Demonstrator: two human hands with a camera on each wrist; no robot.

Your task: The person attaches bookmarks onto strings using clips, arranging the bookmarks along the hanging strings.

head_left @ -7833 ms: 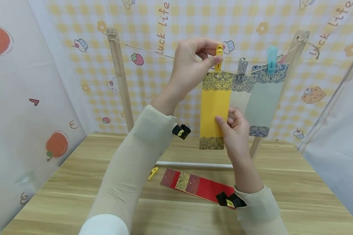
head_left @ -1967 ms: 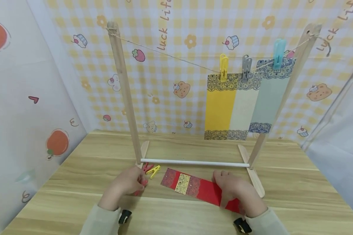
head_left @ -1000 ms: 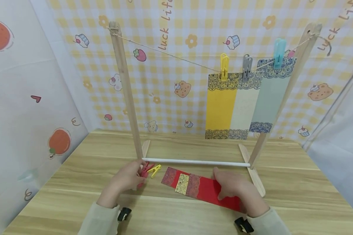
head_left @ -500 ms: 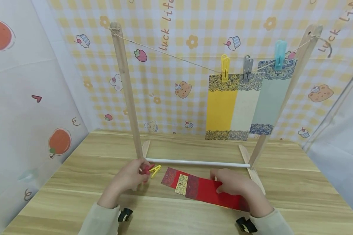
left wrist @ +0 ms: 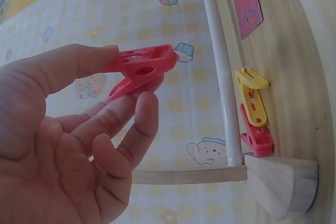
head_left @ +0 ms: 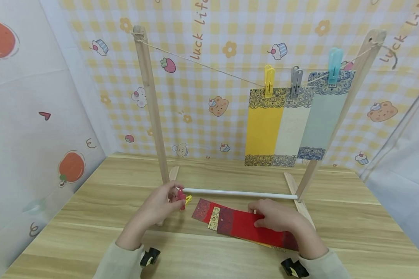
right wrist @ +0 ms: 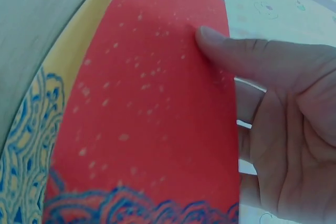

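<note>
now that our left hand [head_left: 159, 203] has lifted a red peg [left wrist: 137, 70] off the table [head_left: 90, 217], pinched between thumb and fingers, and our right hand [head_left: 277, 219] has raised the red strip [head_left: 244, 226] by its edge, thumb on top and fingers beneath, we judge the pickup done, with both pieces just in front of the white rod [head_left: 241, 192]. a yellow peg [left wrist: 253, 95] and another red one [left wrist: 257, 139] lie beside that rod, and the string [head_left: 202, 64] is bare left of the yellow strip [head_left: 263, 128], open room between the posts.
</note>
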